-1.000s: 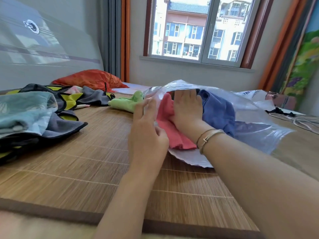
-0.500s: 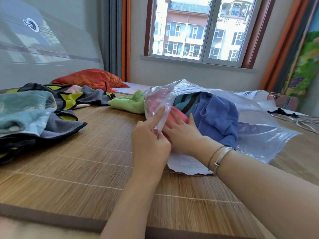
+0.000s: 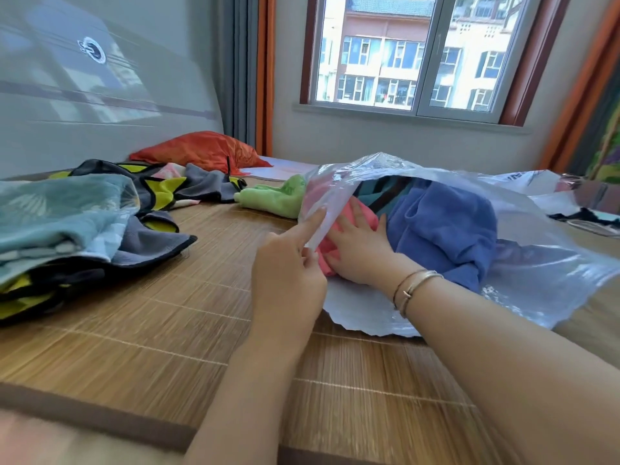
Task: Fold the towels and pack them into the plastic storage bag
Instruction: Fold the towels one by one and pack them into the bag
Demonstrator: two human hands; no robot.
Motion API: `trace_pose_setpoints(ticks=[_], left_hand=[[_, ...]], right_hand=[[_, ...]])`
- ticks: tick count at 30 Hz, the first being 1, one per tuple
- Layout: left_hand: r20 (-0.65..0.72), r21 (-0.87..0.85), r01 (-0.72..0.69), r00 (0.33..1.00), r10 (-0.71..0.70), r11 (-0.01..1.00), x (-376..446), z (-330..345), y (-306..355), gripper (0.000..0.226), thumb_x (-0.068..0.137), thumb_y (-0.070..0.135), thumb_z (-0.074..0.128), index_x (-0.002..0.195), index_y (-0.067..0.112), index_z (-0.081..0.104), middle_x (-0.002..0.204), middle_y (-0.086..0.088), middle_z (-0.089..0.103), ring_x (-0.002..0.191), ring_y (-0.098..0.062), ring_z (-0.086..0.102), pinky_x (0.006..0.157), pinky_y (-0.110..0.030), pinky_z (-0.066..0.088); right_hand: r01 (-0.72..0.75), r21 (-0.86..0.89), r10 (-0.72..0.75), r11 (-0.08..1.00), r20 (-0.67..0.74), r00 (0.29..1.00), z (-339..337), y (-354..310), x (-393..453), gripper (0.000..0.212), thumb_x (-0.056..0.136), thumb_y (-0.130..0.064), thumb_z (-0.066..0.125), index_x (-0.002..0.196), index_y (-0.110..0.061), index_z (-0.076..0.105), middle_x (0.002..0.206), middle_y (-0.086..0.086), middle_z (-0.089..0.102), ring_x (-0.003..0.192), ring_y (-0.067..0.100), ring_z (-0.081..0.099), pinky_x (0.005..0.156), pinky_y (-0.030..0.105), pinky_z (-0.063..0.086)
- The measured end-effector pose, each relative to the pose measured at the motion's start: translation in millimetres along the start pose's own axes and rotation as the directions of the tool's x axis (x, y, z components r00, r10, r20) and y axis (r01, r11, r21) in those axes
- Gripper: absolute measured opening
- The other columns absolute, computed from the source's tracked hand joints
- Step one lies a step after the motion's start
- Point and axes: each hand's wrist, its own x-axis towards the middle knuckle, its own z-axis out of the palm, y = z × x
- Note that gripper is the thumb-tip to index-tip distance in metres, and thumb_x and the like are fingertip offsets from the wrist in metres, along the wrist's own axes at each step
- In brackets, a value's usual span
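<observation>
The plastic storage bag (image 3: 523, 263) lay on its side on the bamboo mat (image 3: 134, 330), mouth gaping toward the person, and it was already well stuffed! Inside, a blue towel (image 3: 443, 236) bulged against the clear film, a teal-and-dark striped towel (image 3: 379, 193) sat behind it, and a pink towel (image 3: 339, 229) was wedged right at the opening, part of it poking out over the bag's lower lip. The left hand (image 3: 288, 266) had the upper edge of the bag pinched, index finger stretched up along the plastic, its grip closed on the film and holding the mouth up. The right hand (image 3: 362, 250) was in the mouth, fingers straight and spread, palm flat on the pink towel, grip open, pressing and not clutching; bracelets (image 3: 414, 286) circled that wrist. Just beside the bag's far-left edge, a green towel (image 3: 271, 199) lay outside on the mat, touching the plastic or nearly so, I could not tell which. Well apart on the left sprawled a heap of unfolded towels (image 3: 84, 223), teal, grey and yellow-black. An orange pillow (image 3: 201, 149) sat near the wall beneath the window (image 3: 409, 52)
</observation>
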Motion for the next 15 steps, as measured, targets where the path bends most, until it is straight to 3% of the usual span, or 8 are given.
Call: trace_pose_setpoints(ticks=[2, 4, 6, 7, 8, 10, 12, 15], left_hand=[[0.032, -0.031, -0.022, 0.999, 0.023, 0.999, -4.3, -6.8, 3.8, 0.059, 0.085, -0.004, 0.056, 0.127, 0.038, 0.058, 0.107, -0.004, 0.068, 0.090, -0.009, 0.061, 0.076, -0.007, 0.044], [0.065, -0.078, -0.036, 0.997, 0.041, 0.996, -11.3, -16.0, 12.8, 0.052, 0.085, -0.004, 0.059, 0.122, 0.033, 0.064, 0.129, 0.009, 0.060, 0.113, -0.004, 0.056, 0.092, -0.011, 0.044], [0.083, -0.085, -0.042, 0.995, 0.049, 0.995, -21.6, -27.4, 23.6, 0.043, 0.087, -0.001, 0.060, 0.114, 0.031, 0.068, 0.132, 0.022, 0.047, 0.120, 0.006, 0.045, 0.097, -0.011, 0.041], [0.085, -0.071, -0.041, 0.995, 0.047, 0.997, -27.4, -33.9, 26.9, 0.040, 0.087, 0.000, 0.061, 0.110, 0.031, 0.070, 0.129, 0.026, 0.044, 0.117, 0.010, 0.043, 0.096, -0.007, 0.039], [0.077, -0.053, -0.033, 0.996, 0.037, 0.998, -33.7, -41.1, 28.8, 0.037, 0.087, 0.001, 0.060, 0.105, 0.031, 0.072, 0.131, 0.026, 0.044, 0.116, 0.010, 0.043, 0.096, -0.007, 0.037], [0.035, -0.036, 0.009, 0.999, -0.008, 0.999, -47.1, -58.9, 27.3, 0.038, 0.087, -0.001, 0.058, 0.096, 0.032, 0.075, 0.136, 0.019, 0.051, 0.123, 0.003, 0.046, 0.106, -0.021, 0.038], [-0.028, -0.031, 0.072, 0.997, -0.073, 0.997, -58.6, -81.9, 24.2, 0.039, 0.085, -0.003, 0.056, 0.089, 0.031, 0.074, 0.133, 0.016, 0.056, 0.125, -0.002, 0.049, 0.107, -0.027, 0.038], [-0.134, 0.019, 0.150, 0.980, -0.146, 0.988, -69.8, -124.3, 13.7, 0.039, 0.083, -0.005, 0.052, 0.087, 0.028, 0.074, 0.127, 0.016, 0.060, 0.118, -0.008, 0.056, 0.098, -0.025, 0.043]], right_hand=[[0.026, 0.071, -0.025, 0.997, -0.024, 0.999, -11.6, -8.2, -23.9, 0.057, 0.095, -0.046, 0.033, 0.149, -0.036, 0.017, 0.161, 0.001, 0.001, 0.147, 0.034, -0.011, 0.107, 0.071, 0.002], [0.056, 0.115, -0.048, 0.992, -0.074, 0.996, -25.8, -17.5, -53.0, 0.048, 0.094, -0.044, 0.033, 0.141, -0.032, 0.040, 0.158, 0.003, 0.021, 0.147, 0.034, 0.007, 0.111, 0.068, 0.006], [0.115, 0.175, -0.083, 0.978, -0.180, 0.980, -42.4, -27.1, -79.5, 0.049, 0.088, -0.040, 0.029, 0.120, -0.023, 0.062, 0.139, 0.004, 0.049, 0.133, 0.032, 0.038, 0.108, 0.059, 0.029], [0.144, 0.205, -0.093, 0.968, -0.242, 0.966, -51.2, -32.1, -90.5, 0.049, 0.083, -0.038, 0.029, 0.106, -0.019, 0.068, 0.121, 0.004, 0.060, 0.117, 0.028, 0.051, 0.098, 0.052, 0.041], [0.169, 0.223, -0.099, 0.960, -0.294, 0.951, -60.6, -37.9, -100.2, 0.044, 0.081, -0.035, 0.032, 0.094, -0.016, 0.069, 0.104, 0.002, 0.063, 0.099, 0.023, 0.055, 0.085, 0.045, 0.048], [0.227, 0.198, -0.142, 0.954, -0.371, 0.918, -80.3, -54.9, -113.5, 0.028, 0.079, -0.029, 0.039, 0.081, -0.015, 0.064, 0.083, -0.001, 0.058, 0.079, 0.015, 0.045, 0.069, 0.034, 0.046], [0.307, 0.164, -0.208, 0.937, -0.444, 0.872, -98.3, -78.8, -120.0, 0.018, 0.077, -0.024, 0.042, 0.072, -0.017, 0.058, 0.074, -0.002, 0.053, 0.073, 0.013, 0.039, 0.062, 0.029, 0.039], [0.388, 0.211, -0.258, 0.897, -0.462, 0.849, -110.8, -122.1, -113.7, 0.018, 0.076, -0.024, 0.044, 0.070, -0.017, 0.059, 0.073, -0.003, 0.054, 0.075, 0.017, 0.048, 0.063, 0.029, 0.040]])
